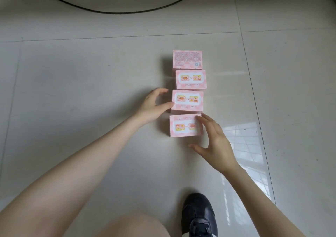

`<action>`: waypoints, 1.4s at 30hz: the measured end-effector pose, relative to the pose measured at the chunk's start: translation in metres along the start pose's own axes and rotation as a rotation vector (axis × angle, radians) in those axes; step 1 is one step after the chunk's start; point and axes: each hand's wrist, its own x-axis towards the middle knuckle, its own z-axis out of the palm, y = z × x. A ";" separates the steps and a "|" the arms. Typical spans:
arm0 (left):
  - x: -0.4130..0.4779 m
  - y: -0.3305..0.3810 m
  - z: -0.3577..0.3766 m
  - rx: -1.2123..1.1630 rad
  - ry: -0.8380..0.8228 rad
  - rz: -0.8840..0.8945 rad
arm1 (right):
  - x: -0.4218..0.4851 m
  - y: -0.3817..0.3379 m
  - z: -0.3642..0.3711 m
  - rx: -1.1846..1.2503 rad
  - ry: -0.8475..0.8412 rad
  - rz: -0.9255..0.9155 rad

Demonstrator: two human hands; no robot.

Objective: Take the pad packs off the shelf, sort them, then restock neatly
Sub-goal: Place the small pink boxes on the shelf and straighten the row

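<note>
A: Where are the pad packs (190,79)?
B: 4 lie in 1 column on the tiled floor (72,91).
A: And the hands?
B: The left hand (154,105) is spread, thumb against the 2nd-nearest pack (187,100), probably touching. The right hand (214,145) is splayed, fingertips resting on the nearest pack (183,127).

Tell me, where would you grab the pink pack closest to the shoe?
Probably its left and right ends, from above. The nearest pad pack lies flat with its far side close against the next pack, leaving little finger room there, while both ends stand free. The right hand is at its right end.
</note>
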 end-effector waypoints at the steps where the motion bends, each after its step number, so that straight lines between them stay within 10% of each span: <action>1: -0.001 0.000 -0.002 -0.003 0.004 0.010 | 0.001 -0.001 0.000 0.008 -0.009 -0.001; 22: -0.003 -0.002 -0.027 0.090 -0.182 0.152 | 0.001 -0.017 0.003 0.405 -0.175 0.292; 42: -0.116 0.116 -0.090 -0.044 -0.069 -0.146 | -0.024 -0.115 -0.145 0.460 -0.195 0.447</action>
